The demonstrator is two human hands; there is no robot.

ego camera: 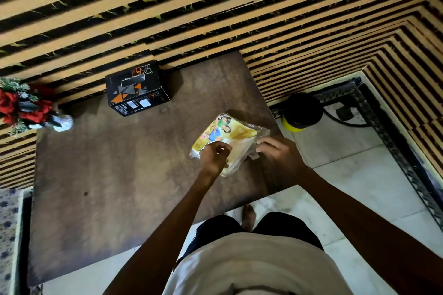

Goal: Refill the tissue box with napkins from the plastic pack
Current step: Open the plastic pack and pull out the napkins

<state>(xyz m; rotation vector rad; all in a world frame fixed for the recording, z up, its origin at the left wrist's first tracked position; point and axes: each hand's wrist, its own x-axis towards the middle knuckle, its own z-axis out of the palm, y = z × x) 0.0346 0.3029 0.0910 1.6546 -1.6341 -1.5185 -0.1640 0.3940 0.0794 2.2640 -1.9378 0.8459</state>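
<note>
A yellow printed plastic pack of napkins (229, 135) lies near the right edge of the brown wooden table (119, 175). My left hand (213, 157) pinches the pack's near left side. My right hand (279, 153) grips the clear plastic at the pack's right end. Pale napkins show through the plastic between my hands. The black and orange tissue box (136, 90) stands at the table's far edge against the wall, well left of the pack, with a slot in its top.
A vase of red flowers (28, 110) stands at the table's far left corner. A black and yellow container (300, 112) sits on the tiled floor to the right. A striped wall runs behind the table.
</note>
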